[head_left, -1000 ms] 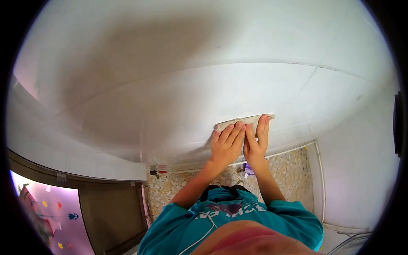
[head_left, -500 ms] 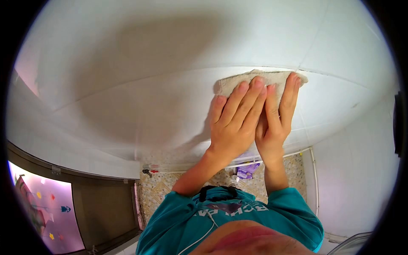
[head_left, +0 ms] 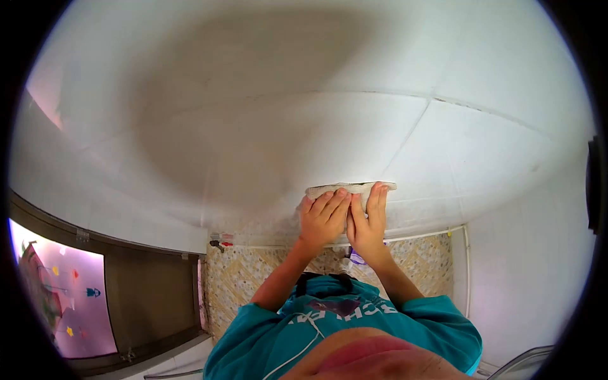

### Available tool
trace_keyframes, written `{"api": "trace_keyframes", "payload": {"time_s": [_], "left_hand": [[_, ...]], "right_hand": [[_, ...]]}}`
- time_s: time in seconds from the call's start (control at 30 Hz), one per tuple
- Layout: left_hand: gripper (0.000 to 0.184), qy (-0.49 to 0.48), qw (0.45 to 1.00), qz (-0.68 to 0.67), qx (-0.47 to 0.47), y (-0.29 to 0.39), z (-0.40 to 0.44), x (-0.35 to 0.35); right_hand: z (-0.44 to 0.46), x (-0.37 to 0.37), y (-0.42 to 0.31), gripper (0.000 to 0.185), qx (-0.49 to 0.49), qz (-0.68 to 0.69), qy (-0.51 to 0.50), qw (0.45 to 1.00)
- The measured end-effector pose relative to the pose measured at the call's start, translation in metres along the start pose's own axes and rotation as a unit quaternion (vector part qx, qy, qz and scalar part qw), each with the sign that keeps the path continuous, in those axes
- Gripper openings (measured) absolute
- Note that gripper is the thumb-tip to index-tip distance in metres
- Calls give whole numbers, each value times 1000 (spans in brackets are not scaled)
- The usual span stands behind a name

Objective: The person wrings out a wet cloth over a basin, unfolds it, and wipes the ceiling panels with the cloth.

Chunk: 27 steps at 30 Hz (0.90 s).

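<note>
A beige cloth (head_left: 345, 188) lies against the white tiled wall, low in the middle of the view. My left hand (head_left: 322, 223) presses on its left part, fingers straight and side by side. My right hand (head_left: 368, 231) rests against the left one, its extended fingertips on the cloth's right part. Both hands have their backs toward me, so the palms and the cloth's underside are hidden. Neither hand visibly wraps around the cloth.
Wall tiles (head_left: 494, 145) carry dark grout lines above the hands. Below are a patterned floor (head_left: 418, 259), a white pipe (head_left: 469, 266), a small red-handled tap (head_left: 221, 243) and a partly hidden purple packet (head_left: 357, 258). At lower left is a dark-framed window (head_left: 152, 297).
Both hands and the cloth have slid down the wall and somewhat left, away from the horizontal grout line. The cloth now appears as a thin strip, and more of the purple packet is covered.
</note>
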State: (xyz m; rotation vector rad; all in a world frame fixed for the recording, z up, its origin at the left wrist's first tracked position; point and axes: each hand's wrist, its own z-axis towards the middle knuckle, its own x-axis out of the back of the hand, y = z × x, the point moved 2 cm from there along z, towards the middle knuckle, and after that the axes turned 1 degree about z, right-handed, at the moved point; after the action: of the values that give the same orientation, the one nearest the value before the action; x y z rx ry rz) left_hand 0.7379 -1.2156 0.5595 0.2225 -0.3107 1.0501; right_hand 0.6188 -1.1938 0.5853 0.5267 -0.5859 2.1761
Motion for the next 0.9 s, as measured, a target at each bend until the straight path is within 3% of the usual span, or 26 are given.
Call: {"api": "trace_keyframes", "payload": {"time_s": [0.1, 0.3, 0.63, 0.77, 0.9], "left_hand": [[21, -39, 999, -22, -10, -5, 8, 9], [25, -14, 1000, 10, -5, -22, 40, 30], [37, -15, 997, 32, -76, -54, 124, 73], [36, -46, 998, -12, -30, -48, 106, 68], [37, -76, 996, -22, -44, -40, 55, 48]], "right_hand": [[3, 1, -7, 39, -16, 19, -15, 1000], [37, 4, -26, 45, 11, 24, -24, 999], [126, 29, -67, 48, 45, -26, 97, 994], [102, 13, -66, 47, 10, -23, 115, 993], [53, -3, -51, 46, -33, -19, 80, 996]]}}
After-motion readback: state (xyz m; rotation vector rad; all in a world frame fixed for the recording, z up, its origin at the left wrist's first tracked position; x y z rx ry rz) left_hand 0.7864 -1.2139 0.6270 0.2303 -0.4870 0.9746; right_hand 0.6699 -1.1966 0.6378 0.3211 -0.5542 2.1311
